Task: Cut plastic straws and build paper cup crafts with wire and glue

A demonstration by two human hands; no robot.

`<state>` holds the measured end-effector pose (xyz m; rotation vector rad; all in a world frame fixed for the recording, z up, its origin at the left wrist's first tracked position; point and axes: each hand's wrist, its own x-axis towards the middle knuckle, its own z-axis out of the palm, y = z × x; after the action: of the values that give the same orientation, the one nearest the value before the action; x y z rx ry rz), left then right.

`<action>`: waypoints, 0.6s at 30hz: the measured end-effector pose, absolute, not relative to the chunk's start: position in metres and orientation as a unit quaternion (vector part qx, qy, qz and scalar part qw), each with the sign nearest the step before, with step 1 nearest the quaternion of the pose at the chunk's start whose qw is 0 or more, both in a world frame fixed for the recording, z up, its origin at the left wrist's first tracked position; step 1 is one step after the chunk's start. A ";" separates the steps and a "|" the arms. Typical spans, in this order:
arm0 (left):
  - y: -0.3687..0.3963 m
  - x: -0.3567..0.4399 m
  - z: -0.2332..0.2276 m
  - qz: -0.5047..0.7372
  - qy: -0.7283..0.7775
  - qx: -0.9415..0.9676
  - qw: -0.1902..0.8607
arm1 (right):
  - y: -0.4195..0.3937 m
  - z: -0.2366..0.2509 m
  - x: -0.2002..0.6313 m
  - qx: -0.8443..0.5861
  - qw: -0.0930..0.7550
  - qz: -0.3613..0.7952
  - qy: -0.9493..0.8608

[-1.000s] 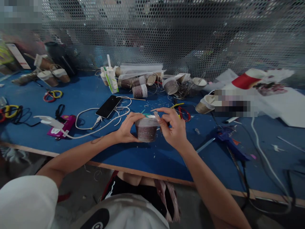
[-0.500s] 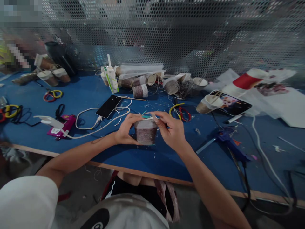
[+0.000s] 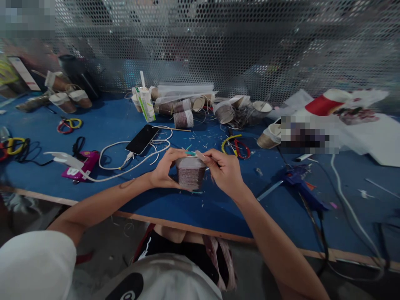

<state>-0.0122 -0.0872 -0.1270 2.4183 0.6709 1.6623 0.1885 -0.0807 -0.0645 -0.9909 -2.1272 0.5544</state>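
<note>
Fingers (image 3: 175,155) of both hands clamp a round, cord-wrapped brown cup (image 3: 190,174) above the blue table (image 3: 109,121).

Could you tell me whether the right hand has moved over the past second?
Yes. The right hand has drawn in and dropped slightly: its fingers, earlier spread over the cup near the red band, now curl at the rim.

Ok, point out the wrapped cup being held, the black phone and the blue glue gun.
wrapped cup (image 3: 190,177), head view, on its twine-wound side wall.
black phone (image 3: 142,139), head view, middle of its dark screen.
blue glue gun (image 3: 296,178), head view, on its body.
</note>
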 end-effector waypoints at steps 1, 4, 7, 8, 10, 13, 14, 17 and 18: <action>-0.086 -0.012 -0.128 0.545 0.223 0.804 0.081 | -0.080 -0.064 0.189 -0.382 0.358 0.209 -0.826; -0.085 -0.011 -0.127 0.510 0.232 0.816 0.142 | -0.078 -0.065 0.192 -0.384 0.351 0.179 -0.835; -0.085 -0.012 -0.123 0.466 0.250 0.830 0.175 | -0.076 -0.067 0.192 -0.389 0.331 0.138 -0.848; -0.085 -0.013 -0.122 0.452 0.252 0.838 0.175 | -0.076 -0.068 0.192 -0.389 0.322 0.121 -0.854; -0.084 -0.015 -0.119 0.425 0.255 0.854 0.161 | -0.075 -0.070 0.191 -0.390 0.300 0.077 -0.867; -0.081 -0.019 -0.117 0.400 0.271 0.867 0.118 | -0.075 -0.073 0.187 -0.383 0.261 0.011 -0.886; -0.079 -0.020 -0.117 0.401 0.275 0.868 0.103 | -0.076 -0.073 0.186 -0.377 0.249 -0.006 -0.892; -0.078 -0.021 -0.116 0.412 0.261 0.869 0.082 | -0.078 -0.073 0.183 -0.351 0.225 -0.034 -0.909; -0.078 -0.021 -0.115 0.414 0.256 0.870 0.083 | -0.079 -0.073 0.182 -0.342 0.220 -0.040 -0.913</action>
<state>-0.0208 -0.0780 -0.1150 2.5958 0.7637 1.2356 0.1820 -0.0789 -0.0728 -0.9456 -2.5238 -0.1114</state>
